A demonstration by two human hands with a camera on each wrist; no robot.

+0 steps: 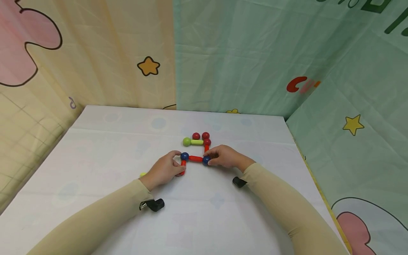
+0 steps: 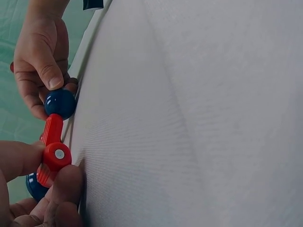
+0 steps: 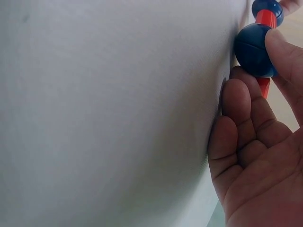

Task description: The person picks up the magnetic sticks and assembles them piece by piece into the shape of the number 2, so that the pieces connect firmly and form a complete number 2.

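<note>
My left hand (image 1: 163, 169) pinches a red rod (image 1: 183, 167) that hangs toward the front from a blue ball (image 1: 184, 156); in the left wrist view its round end (image 2: 57, 156) shows between thumb and finger. Another red rod (image 1: 195, 159) joins that ball to a second blue ball (image 1: 206, 160), which my right hand (image 1: 225, 157) holds between thumb and fingers. From there a red rod (image 1: 206, 148) runs back to a red ball (image 1: 207, 142). A yellow-green rod (image 1: 197, 142) links the red ball with a green ball (image 1: 186, 141).
Two more red balls (image 1: 196, 136) (image 1: 205, 135) sit just behind the yellow-green rod. A yellow-green piece (image 1: 143, 174) shows partly behind my left wrist. The white table (image 1: 105, 148) meets printed curtains at its back edge.
</note>
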